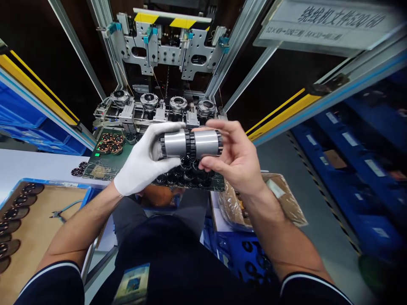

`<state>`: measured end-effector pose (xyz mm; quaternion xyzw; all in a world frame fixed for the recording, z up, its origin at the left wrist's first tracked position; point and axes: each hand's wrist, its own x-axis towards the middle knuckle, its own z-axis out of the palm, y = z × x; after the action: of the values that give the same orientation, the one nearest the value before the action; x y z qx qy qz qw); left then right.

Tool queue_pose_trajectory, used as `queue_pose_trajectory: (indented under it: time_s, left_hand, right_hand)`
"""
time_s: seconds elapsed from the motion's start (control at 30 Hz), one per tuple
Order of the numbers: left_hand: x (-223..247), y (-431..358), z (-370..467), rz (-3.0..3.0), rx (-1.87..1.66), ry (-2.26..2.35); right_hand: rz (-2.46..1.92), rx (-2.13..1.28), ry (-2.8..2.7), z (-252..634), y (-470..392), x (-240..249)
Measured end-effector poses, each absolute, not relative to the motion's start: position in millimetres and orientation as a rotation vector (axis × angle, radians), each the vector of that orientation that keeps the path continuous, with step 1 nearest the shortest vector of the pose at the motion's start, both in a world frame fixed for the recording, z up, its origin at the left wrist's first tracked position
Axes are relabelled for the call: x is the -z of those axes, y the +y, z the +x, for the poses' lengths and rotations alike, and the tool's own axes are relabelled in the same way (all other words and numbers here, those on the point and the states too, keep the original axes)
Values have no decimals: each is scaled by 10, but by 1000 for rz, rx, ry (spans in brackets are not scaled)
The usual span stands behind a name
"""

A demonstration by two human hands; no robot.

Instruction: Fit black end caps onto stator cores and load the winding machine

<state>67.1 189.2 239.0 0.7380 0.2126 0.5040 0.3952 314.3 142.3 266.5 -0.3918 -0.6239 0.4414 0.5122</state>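
Observation:
My left hand (138, 159), in a white glove, is closed around a silver stator core (174, 143) with black toothed ends. Bare fingers of my right hand (243, 159) grip a second stator core (206, 143) of the same look. Both cores lie sideways, end to end, with their black ends meeting or nearly meeting in the middle. Below them, several dark stator cores (187, 173) stand in rows on the green work plate (127, 163), partly hidden by my hands. Copper-wound stators (110, 143) sit at the plate's left.
Behind the plate is a winding machine with several round holders (149, 101) under a metal bracket (168, 53). At left, a blue-rimmed tray (84, 190) holds dark stators and cutters (59, 214). A plastic-lined carton (286, 199) stands right. Yellow-edged frame posts flank both sides.

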Motion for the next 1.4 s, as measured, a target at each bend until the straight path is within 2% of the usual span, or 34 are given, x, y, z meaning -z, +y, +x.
queue_pose_trajectory:
  time_s: [0.17,0.37,0.57,0.87,1.1,1.27,1.4]
  left_hand:
    - [-2370,1787,680,1621,-1325,462]
    - [-2381,1872,688,1637,-1232,649]
    - [-2392,2025,726,1627,-1165,603]
    - [-2605,3084,1070,1815,-1118,639]
    - [-2424,3414,1288,1774,-1073,534]
    - [-2266,3306,1289,1660,-1058,427]
    - [-2194,3318,1260,1757,-1089,535]
  right_hand:
    - [-858,-1127,-1482,3127,1362,-2678]
    - [-944,-1089,-1452,3137,1431,-2686]
    - [-961,-1094,-1538,3307,1656,-2752]
    - [-1363,-457,-1798,4119,2981,-3057]
    - [-1441,-456,-1767,4525,3673,-2714]
    - [-1394,-634,-1680,4615,3743,-2346]
    - [-1320,-786,-1604,4541,3636,-2209]
